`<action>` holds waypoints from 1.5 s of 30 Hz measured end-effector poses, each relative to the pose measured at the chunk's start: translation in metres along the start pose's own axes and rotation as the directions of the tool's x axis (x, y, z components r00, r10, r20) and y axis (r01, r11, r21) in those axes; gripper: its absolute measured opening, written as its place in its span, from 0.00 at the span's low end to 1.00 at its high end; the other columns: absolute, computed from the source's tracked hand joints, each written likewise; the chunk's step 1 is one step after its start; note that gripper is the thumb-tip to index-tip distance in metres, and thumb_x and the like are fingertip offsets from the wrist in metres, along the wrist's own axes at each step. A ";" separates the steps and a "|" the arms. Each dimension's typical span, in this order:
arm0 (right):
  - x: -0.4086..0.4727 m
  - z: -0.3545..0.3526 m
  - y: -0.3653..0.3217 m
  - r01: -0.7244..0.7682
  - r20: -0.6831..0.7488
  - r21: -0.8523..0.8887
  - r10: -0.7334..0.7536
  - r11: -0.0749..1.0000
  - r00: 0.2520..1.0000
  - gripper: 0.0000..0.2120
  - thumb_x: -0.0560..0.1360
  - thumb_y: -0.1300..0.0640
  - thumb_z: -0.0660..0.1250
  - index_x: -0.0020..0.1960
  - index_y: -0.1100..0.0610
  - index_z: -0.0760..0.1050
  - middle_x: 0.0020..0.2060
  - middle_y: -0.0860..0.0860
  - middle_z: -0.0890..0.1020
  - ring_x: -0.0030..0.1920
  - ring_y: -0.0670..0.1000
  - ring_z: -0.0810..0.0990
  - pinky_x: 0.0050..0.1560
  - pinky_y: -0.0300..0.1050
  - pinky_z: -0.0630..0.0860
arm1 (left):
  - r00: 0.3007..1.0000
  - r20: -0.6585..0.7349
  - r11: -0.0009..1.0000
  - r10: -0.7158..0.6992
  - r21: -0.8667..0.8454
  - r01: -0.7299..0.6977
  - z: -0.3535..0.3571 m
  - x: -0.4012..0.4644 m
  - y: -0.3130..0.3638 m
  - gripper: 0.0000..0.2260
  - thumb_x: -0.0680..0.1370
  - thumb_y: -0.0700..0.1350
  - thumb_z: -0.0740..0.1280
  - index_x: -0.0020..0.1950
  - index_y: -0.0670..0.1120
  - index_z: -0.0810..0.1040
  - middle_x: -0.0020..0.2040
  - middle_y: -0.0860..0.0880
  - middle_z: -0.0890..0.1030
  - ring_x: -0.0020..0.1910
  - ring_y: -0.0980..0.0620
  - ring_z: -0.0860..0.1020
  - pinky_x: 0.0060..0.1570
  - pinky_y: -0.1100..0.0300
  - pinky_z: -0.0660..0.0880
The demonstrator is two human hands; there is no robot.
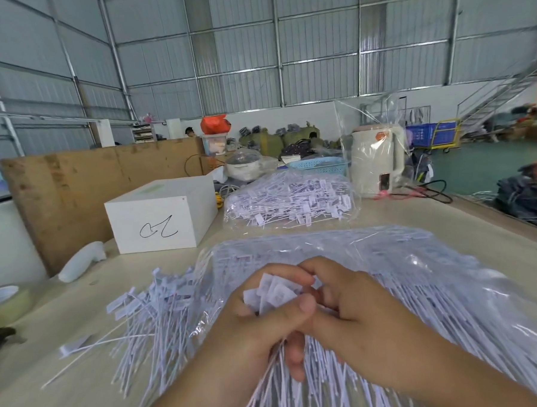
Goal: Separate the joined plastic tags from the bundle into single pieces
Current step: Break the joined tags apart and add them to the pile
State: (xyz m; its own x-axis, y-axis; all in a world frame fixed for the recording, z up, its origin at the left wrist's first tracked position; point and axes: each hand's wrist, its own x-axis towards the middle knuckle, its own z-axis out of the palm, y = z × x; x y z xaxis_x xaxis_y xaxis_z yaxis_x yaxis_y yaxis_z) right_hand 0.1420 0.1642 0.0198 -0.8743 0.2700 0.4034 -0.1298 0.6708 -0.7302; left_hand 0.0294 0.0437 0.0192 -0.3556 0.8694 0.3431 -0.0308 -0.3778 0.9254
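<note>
My left hand (255, 325) grips a bundle of joined white plastic tags (273, 293); their flat heads stick up between thumb and fingers and their thin tails fan down toward me. My right hand (344, 305) is curled against the same bundle from the right, its fingertips on the tag heads. Both hands hover over a clear plastic bag of tags (420, 276) that covers the near table. A loose pile of single tags (155, 315) lies on the table left of my hands.
A second clear bag of tags (292, 202) lies farther back. A white box (162, 215) stands at the back left, a white bottle (80, 261) lies beside it, and a tape roll (5, 305) sits at the left edge. A wrapped kettle (377, 160) stands at the back right.
</note>
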 end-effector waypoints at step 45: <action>0.003 0.012 -0.007 -0.094 -0.005 0.190 0.097 0.977 0.995 0.16 0.82 0.52 0.61 0.39 0.40 0.80 0.33 0.40 0.82 0.30 0.39 0.71 0.35 0.34 0.65 | 0.920 -0.391 0.987 0.035 -0.128 -0.093 -0.001 0.011 0.000 0.05 0.64 0.40 0.71 0.33 0.50 0.78 0.29 0.41 0.73 0.17 0.51 0.67 0.19 0.65 0.65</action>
State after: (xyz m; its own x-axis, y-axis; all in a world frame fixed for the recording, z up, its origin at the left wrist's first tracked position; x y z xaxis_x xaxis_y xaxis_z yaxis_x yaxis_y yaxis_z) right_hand 0.1350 0.1522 0.0196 -0.8805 0.3368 0.3336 -0.1336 0.4990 -0.8563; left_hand 0.0242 0.0525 0.0227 -0.6931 0.6619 0.2855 -0.1173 -0.4944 0.8613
